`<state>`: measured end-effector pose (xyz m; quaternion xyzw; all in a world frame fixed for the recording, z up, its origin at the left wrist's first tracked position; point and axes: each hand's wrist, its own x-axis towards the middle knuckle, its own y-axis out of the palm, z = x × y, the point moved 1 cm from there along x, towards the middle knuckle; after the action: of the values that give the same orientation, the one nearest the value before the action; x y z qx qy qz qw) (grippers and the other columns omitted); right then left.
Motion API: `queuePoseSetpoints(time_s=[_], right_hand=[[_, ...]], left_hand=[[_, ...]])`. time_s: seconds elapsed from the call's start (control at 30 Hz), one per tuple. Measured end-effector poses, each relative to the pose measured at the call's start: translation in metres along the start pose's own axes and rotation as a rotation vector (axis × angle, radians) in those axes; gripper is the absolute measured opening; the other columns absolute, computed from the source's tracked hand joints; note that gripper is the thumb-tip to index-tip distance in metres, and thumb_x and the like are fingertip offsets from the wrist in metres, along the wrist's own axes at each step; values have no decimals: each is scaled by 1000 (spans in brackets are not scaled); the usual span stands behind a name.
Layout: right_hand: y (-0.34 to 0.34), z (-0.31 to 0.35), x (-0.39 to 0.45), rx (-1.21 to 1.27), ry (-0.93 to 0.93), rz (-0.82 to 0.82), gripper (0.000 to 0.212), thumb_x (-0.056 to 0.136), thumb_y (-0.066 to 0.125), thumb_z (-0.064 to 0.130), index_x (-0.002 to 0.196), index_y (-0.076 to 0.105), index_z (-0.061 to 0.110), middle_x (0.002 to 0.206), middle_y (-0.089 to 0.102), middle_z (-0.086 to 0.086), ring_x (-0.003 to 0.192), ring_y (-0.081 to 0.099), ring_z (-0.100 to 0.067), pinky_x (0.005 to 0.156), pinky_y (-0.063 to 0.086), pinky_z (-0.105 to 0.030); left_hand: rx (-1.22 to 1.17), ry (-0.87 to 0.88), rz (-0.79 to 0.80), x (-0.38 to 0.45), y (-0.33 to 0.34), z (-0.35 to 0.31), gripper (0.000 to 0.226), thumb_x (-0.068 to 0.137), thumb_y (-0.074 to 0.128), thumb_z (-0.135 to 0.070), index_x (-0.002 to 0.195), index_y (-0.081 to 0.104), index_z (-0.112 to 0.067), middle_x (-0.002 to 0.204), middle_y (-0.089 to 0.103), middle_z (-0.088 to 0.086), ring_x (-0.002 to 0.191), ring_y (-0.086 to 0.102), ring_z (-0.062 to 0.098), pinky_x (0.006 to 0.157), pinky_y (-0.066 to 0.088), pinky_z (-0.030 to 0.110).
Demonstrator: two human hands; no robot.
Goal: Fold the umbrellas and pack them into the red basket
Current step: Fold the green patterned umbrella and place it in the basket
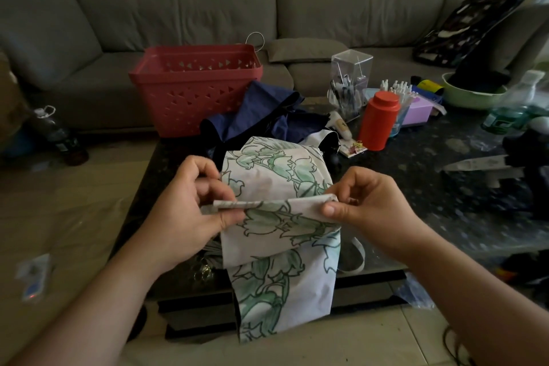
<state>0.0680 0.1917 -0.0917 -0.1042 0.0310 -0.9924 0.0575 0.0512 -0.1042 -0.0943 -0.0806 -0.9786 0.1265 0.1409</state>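
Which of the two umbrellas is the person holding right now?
The white umbrella with green flowers: the left hand and right hand pinch its folded edge. The navy umbrella lies untouched on the table beside the red basket.

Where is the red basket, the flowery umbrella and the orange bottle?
red basket (190,98), head view, front wall.
flowery umbrella (267,226), head view, folded cloth between the hands.
orange bottle (378,125), head view, body.

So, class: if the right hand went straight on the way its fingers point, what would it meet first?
Its fingers point leftward along the folded edge of the floral umbrella, so the right hand would likely meet the left hand, which pinches the other end. Depth is unclear.
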Motion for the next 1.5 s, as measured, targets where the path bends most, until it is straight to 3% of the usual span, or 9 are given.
queuePoseSetpoints(time_s=[0.2,0.4,0.53,0.67,0.93,1.03,1.17,1.37,1.5], right_hand=[[-1,9,-2,-78,101,117,38,68,89,18,103,75,25,86,78,-13,77,72,-22,73,62,-32],[10,-17,35,-181,73,-298,10,85,87,25,90,79,25,75,68,8,70,60,-9,68,54,-29],[12,-27,58,-237,148,-357,8,88,84,32,90,78,27,72,70,12,68,63,-6,68,57,-31],[5,-20,62,-109,245,-144,12,86,85,21,91,78,13,79,74,-7,74,68,-25,79,62,-50],[-31,-1,41,-45,262,592,37,70,95,33,92,79,8,87,75,-11,79,69,-17,73,56,-24],[-28,-4,46,-9,249,330,50,67,91,55,83,75,10,72,65,-10,62,52,-20,58,42,-29],[-10,-14,54,-210,273,-164,19,87,84,32,91,76,16,79,70,-6,64,59,-16,60,53,-31],[4,-14,45,-255,251,-152,17,84,87,32,92,77,20,78,71,13,64,61,-1,60,49,-17],[0,-4,39,32,260,-75,23,77,89,16,91,72,9,78,69,-7,56,60,-8,49,46,-16]], left_hand=[[-113,-105,155,-4,-11,3,41,62,95,-54,94,81,-32,85,75,6,80,69,14,74,58,26],[-14,-29,-406,11,10,6,17,99,70,-23,102,69,-40,89,66,-11,81,62,-1,83,52,28],[209,155,-345,7,21,-1,14,99,71,-31,104,66,-42,99,64,-6,90,61,5,81,50,17],[96,-54,-339,20,21,13,11,100,61,-50,109,67,-46,117,66,-7,105,63,6,93,53,30],[-310,-389,-170,35,20,17,27,102,65,-16,129,70,-17,119,78,6,106,76,21,93,60,36],[-261,-326,-227,32,24,15,30,95,73,-10,120,70,-26,107,81,1,93,79,16,78,64,32],[-316,-259,-257,29,25,12,15,93,75,-14,107,76,-17,101,82,3,91,76,18,78,62,30],[-431,-131,-149,22,20,2,19,78,79,-26,96,84,-27,111,80,8,104,76,22,88,62,34],[-316,-54,-130,21,10,7,44,67,94,-49,108,82,-40,147,63,5,134,62,27,105,54,48]])
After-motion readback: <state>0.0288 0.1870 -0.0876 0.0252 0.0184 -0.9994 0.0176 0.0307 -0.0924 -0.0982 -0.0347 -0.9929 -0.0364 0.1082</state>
